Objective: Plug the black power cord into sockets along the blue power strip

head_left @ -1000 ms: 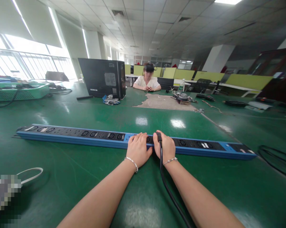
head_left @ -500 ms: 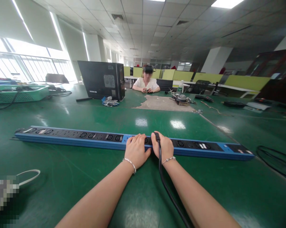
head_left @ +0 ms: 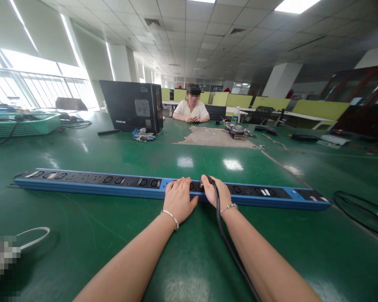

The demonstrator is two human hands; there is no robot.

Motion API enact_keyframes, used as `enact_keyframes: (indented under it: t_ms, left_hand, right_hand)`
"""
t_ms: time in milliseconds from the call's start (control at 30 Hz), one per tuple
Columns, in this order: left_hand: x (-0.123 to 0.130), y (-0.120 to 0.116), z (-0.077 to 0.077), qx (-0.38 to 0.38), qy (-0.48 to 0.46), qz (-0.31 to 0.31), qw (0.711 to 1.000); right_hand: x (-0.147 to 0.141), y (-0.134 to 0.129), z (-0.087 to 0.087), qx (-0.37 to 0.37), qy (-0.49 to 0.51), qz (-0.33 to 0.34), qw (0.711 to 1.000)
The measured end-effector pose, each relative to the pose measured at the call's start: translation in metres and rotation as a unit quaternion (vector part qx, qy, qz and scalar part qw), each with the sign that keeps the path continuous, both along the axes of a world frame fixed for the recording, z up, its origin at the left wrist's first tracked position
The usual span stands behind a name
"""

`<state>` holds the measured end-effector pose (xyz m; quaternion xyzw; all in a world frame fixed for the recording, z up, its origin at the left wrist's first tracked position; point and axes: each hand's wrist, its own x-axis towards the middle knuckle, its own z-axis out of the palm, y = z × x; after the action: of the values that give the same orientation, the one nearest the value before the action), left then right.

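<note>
A long blue power strip [head_left: 91,189] with a black socket face lies across the green table. My left hand [head_left: 179,199] grips it near the middle, fingers over the top and thumb at the near side. Just right of that, my right hand [head_left: 216,193] is closed around the plug [head_left: 210,179] of a black power cord [head_left: 222,226]. The plug is tilted over the strip's sockets; my fingers hide its tip, so I cannot tell whether it touches a socket. The cord runs down past my right wrist to the bottom edge.
A black computer case [head_left: 132,105] stands at the back left, with gloves [head_left: 143,135] before it. A green basket [head_left: 34,125] is at far left. Black cable [head_left: 358,209] lies at right. Another person [head_left: 191,110] sits across the table, near a bottle [head_left: 236,116].
My right hand has tilted to the right with the plug, and the cord has swung right. My left hand stays on the strip. The whole view has shifted slightly.
</note>
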<state>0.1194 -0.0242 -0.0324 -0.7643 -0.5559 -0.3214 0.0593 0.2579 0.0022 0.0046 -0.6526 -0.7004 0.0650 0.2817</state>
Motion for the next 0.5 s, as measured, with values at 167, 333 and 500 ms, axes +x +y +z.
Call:
enact_keyframes:
  t_ms: [167,333,500]
  left_hand:
    - [-0.0004,0.0003,-0.0003,0.001,0.000,-0.004,1.000]
    - [-0.0003,0.0008,-0.0014,0.009,-0.002,-0.005,1.000]
    - [0.0002,0.0010,-0.0019,0.013,-0.007,-0.007,1.000]
  right_hand:
    - [-0.0019,-0.0009,-0.0001,0.003,-0.003,-0.012,1.000]
    - [-0.0048,-0.0031,-0.0027,0.037,-0.024,-0.026,0.999]
    - [-0.0080,-0.0056,-0.0079,0.096,-0.048,-0.008,0.994]
